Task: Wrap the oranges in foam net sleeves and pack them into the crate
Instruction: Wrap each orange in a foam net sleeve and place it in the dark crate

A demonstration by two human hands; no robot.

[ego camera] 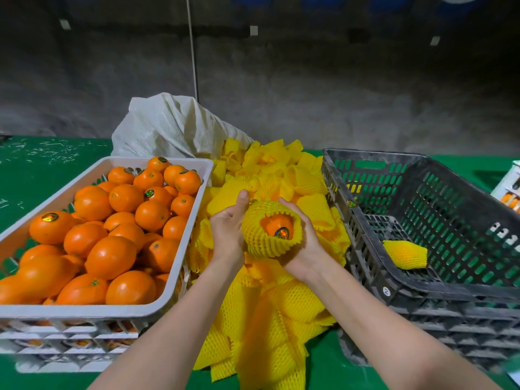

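While the yellow foam net sleeve (261,246) leaves only a round opening towards the camera, little of the orange (274,223) inside shows beyond its top and a shiny sticker. The left hand (228,232) grips the sleeve's left side with the thumb laid up along it, its fingers hidden behind the bundle. The right hand (305,246) cups the bundle from the right and below, fingers curled out of sight round the far side. Held so, the bundle sits above the heap of yellow foam net sleeves (281,319), between the two crates and touching neither. To the right, the dark grey slotted plastic crate (365,249) stands on another like it, its right end cut off by the frame. One wrapped orange (405,258) lies on its floor by the near wall, with slotted floor showing beyond it. To the left, the white plastic crate (112,308) is piled to its rim with loose oranges (112,257), and its left end is cut off too. Behind the heap slumps a white woven sack (174,128), its mouth buried in sleeves. At the right edge a printed carton (509,190) is mostly out of frame, its print unreadable. Green table covering (42,170) shows beyond the white crate.
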